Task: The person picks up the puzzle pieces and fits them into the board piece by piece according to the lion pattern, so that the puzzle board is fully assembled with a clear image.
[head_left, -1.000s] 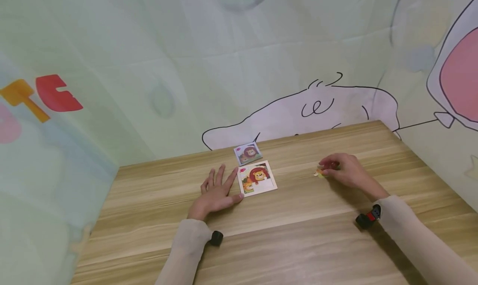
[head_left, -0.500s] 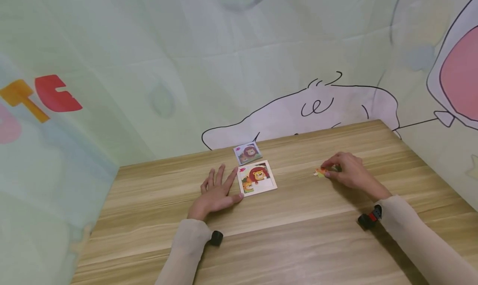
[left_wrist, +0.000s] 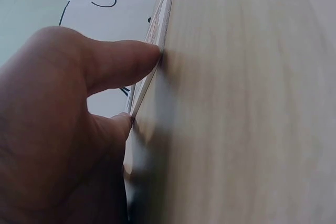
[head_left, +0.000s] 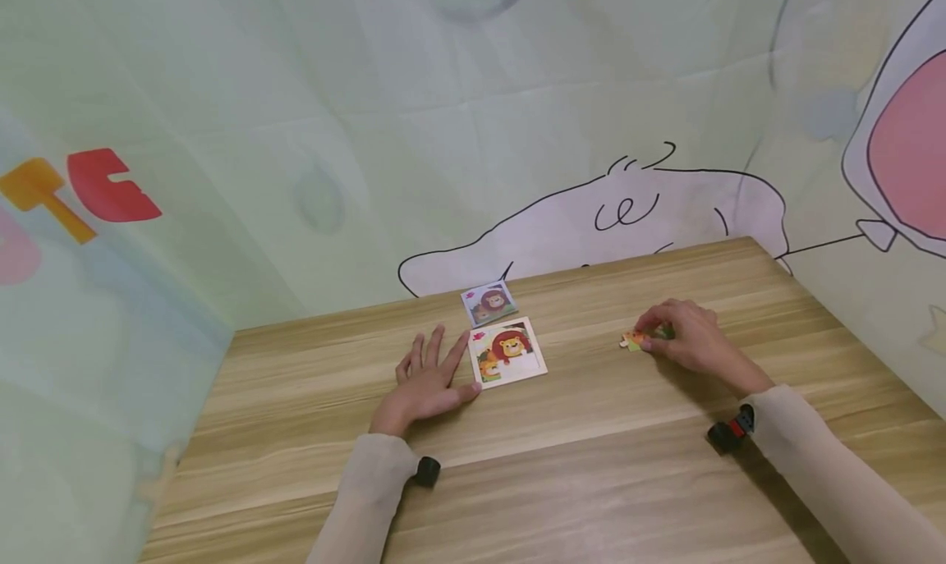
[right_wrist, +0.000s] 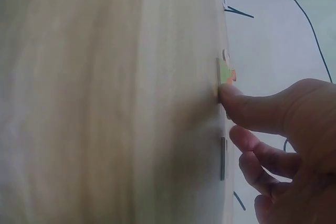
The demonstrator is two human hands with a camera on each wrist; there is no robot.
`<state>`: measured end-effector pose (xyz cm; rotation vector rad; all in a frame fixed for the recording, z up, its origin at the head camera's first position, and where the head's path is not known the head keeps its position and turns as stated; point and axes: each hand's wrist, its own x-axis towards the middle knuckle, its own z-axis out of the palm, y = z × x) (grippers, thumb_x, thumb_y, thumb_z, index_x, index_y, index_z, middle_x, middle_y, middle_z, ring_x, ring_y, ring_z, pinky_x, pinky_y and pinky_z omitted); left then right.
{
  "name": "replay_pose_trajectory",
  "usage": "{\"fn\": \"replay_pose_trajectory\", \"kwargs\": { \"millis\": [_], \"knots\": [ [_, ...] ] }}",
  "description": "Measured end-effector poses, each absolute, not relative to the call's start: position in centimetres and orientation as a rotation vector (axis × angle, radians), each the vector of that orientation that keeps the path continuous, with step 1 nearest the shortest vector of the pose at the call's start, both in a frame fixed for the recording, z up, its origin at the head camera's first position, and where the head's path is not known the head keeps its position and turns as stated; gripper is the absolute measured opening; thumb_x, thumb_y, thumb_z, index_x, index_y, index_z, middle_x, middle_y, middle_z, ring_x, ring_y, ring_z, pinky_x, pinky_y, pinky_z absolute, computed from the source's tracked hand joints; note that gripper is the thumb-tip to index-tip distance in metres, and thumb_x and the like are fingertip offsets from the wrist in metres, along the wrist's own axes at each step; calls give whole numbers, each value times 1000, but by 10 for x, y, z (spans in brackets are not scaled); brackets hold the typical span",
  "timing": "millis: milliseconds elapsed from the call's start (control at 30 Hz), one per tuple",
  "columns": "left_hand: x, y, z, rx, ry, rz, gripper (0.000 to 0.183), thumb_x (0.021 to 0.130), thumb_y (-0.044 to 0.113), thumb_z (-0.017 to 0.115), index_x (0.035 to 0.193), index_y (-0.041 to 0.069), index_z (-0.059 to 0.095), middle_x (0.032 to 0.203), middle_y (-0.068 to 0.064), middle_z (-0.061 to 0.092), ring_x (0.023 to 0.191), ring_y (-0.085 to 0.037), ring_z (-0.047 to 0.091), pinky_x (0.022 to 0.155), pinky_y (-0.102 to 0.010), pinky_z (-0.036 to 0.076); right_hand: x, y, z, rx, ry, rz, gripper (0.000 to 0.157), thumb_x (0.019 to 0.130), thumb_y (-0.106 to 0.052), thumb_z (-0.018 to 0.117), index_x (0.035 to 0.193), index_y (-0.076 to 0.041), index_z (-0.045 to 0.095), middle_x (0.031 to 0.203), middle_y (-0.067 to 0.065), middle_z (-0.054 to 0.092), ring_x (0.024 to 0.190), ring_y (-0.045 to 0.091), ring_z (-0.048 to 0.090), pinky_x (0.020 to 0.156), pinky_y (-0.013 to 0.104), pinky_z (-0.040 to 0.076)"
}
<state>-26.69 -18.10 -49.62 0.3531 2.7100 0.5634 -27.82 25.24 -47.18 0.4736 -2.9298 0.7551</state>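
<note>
A square lion puzzle board (head_left: 543, 365) lies on the table, partly filled, with a bare white area at its lower right. My left hand (head_left: 427, 390) rests with fingers spread; its thumb and index fingertips touch the board's left edge. Off to the right, my right hand (head_left: 687, 338) pinches an orange and green jigsaw piece (head_left: 631, 341) between thumb and fingertip, at table level. In the right wrist view the thumb lies on that jigsaw piece (right_wrist: 224, 72), and another flat piece (right_wrist: 223, 158) lies under the hand's other fingers.
Behind the board lies a smaller lion picture card (head_left: 489, 303), nearly touching it. The wood-grain table (head_left: 562, 474) meets a printed cloth backdrop (head_left: 355, 162) at its far edge. Both wrists wear small black cameras.
My right hand has shifted slightly, and more of the jigsaw piece shows beyond its fingertips. The left hand and the board have stayed in place.
</note>
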Motion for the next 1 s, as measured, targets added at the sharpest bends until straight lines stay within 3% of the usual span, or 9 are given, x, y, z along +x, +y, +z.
{"fn": "replay_pose_trajectory", "kwargs": {
  "millis": [267,500,1000],
  "knots": [
    [-266,-181,-495,356,2708,575,93,101,60,55,174,31,5,181,-14,-19,165,-48,-25,128,-76,-2,-280,252,-468,490,-2902,838,14,88,-12,86,94,-14,74,91,3,80,86,19,68,83,40,43],
    [-266,-181,-495,358,2707,576,93,101,60,55,174,31,5,182,-15,-19,165,-49,-25,128,-76,-2,-281,248,-462,468,-2895,964,7,93,-6,82,94,-8,75,89,4,79,82,14,64,76,28,46],
    [-265,-181,-494,366,2713,578,93,101,60,55,174,31,5,182,-15,-18,165,-49,-24,128,-76,-2,-287,225,-455,481,-2883,1060,5,95,-12,82,96,-12,78,90,2,80,83,12,66,74,25,47]
  ]
}}
